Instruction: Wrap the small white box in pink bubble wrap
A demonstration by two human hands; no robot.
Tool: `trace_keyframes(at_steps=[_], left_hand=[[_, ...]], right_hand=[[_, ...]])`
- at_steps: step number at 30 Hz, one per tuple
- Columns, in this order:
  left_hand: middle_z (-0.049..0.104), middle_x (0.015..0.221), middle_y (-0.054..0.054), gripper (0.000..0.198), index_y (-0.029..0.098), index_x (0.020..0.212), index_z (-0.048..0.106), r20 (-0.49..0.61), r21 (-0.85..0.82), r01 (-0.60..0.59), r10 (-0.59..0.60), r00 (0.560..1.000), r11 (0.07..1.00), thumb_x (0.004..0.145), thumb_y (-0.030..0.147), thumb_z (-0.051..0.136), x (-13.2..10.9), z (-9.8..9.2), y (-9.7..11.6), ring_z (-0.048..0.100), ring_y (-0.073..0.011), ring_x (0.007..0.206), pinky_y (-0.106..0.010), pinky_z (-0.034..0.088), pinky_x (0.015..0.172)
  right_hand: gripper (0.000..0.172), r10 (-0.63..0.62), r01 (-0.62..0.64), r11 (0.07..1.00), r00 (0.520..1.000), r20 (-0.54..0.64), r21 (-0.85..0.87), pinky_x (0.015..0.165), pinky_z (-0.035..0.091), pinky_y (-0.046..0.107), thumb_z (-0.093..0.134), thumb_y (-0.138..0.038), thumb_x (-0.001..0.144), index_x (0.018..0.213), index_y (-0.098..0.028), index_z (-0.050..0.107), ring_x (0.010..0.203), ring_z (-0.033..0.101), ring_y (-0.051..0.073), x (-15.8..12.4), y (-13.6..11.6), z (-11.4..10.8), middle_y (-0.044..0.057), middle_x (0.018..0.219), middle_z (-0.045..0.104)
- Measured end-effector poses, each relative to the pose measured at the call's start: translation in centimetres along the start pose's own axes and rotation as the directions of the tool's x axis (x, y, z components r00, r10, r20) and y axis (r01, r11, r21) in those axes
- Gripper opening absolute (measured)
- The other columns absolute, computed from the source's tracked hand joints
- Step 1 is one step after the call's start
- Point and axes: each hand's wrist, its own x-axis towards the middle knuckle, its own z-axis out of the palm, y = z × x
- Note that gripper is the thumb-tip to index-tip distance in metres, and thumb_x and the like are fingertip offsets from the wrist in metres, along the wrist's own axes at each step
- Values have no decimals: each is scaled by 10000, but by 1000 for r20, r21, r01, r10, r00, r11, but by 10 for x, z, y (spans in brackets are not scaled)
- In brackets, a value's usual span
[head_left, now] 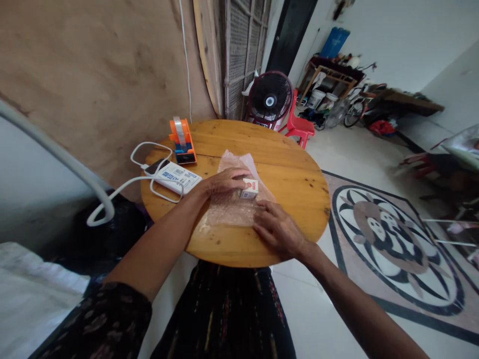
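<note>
A sheet of pinkish clear bubble wrap (pixel 228 212) lies spread on the round wooden table (pixel 299 174). On it sits a small white carton (pixel 250 189) with red print on top. My left hand (pixel 227 181) reaches in from the left, its thumb against the carton's near left side and its fingers by the far side, closed on it. At the sheet's right edge, my right hand (pixel 277 225) has its fingers bent over the bubble wrap, seemingly gripping that edge; the fingertips are partly hidden.
An orange tape dispenser (pixel 181 141) stands at the table's back left. Close by are a white printed box (pixel 178 177), a dark phone (pixel 157 167) and a looping white cable (pixel 142 144). Beyond the table are a fan (pixel 270 99) and a red chair (pixel 299 124).
</note>
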Motion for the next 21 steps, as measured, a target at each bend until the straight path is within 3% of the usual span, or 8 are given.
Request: trace_keyframes(at_steps=[7,10,15,21], left_hand=[[580,1343,-99,535,154,1244,610,-12,-42,-51,51,999,998,763,380,550,1,1,-1,499,-294,1250,-399,355,1090],[630,1244,-103,484,141,1191,629,4,-84,-52,53,999,995,778,378,544,0,0,-1,548,-280,1175,-371,408,1025],[557,1364,-123,584,124,1279,575,51,-124,-56,63,997,991,788,439,549,4,-2,-8,499,-281,1266,-356,362,1067],[601,1278,-138,540,116,1213,607,66,-125,-121,130,989,985,808,464,525,9,-3,-14,533,-284,1199,-360,410,1002]], right_hand=[[161,-56,41,994,986,-156,-96,836,521,376,481,-168,940,939,-176,641,966,669,233,15,-1,-3,105,1061,716],[171,27,-38,998,982,-189,-53,816,505,354,463,-192,951,951,-168,633,923,673,229,26,3,-9,102,986,722],[184,230,-220,973,952,-204,69,709,485,294,479,-272,953,932,-186,640,762,664,194,36,15,-10,64,847,708],[195,284,-260,956,936,-207,136,717,488,285,513,-302,937,989,-192,664,804,688,200,48,24,-9,69,919,733]])
